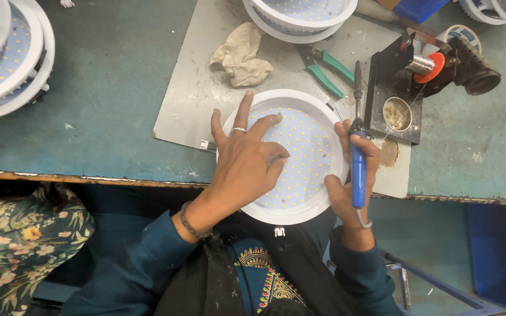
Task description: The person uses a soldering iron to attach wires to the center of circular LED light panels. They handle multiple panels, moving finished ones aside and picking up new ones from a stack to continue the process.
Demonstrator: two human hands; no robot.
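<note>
A round white lamp housing with a disc of small yellow LED dots lies at the near edge of the bench, partly overhanging it. My left hand lies flat on the LED disc with fingers spread, a ring on one finger. My right hand rests against the housing's right rim and grips a blue-handled soldering iron, whose dark tip points away from me toward the solder stand.
A grey metal sheet covers the teal bench. On it lie a crumpled cloth, green-handled pliers, a black solder stand with a wire spool, and another lamp housing. Stacked housings sit far left.
</note>
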